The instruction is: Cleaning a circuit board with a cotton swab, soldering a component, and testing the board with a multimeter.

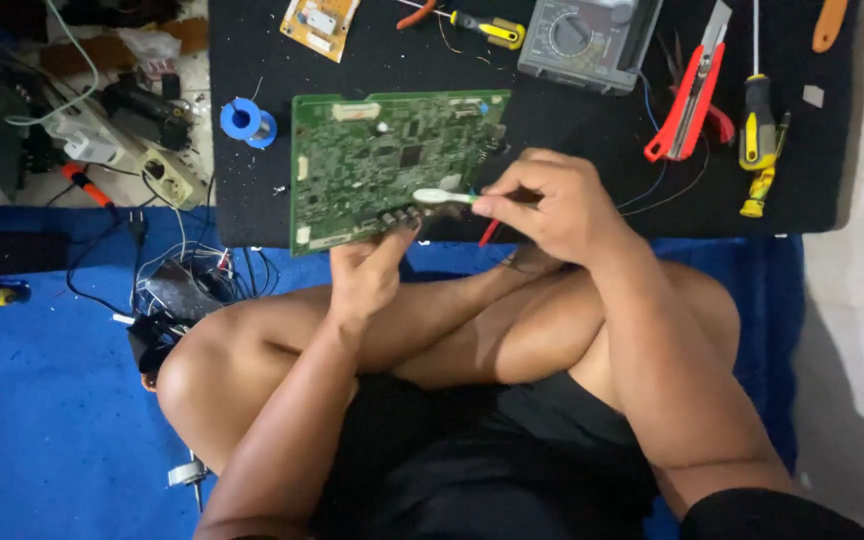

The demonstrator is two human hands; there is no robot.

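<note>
A green circuit board [382, 160] is tilted up over the near edge of a black mat [552, 150]. My left hand [364, 272] grips the board's lower edge from below, thumb on its front. My right hand [552, 205] pinches the handle of a toothbrush [442, 197]; its white head lies against the board's lower right part. I sit cross-legged just behind the mat.
On the mat lie a blue solder spool [245, 121], a small tan board [319, 22], a grey multimeter [587, 40], a red utility knife [690, 95], yellow-handled screwdrivers [757, 130] and thin wires. A power strip [132, 150] and tangled cables sit left on the blue floor covering.
</note>
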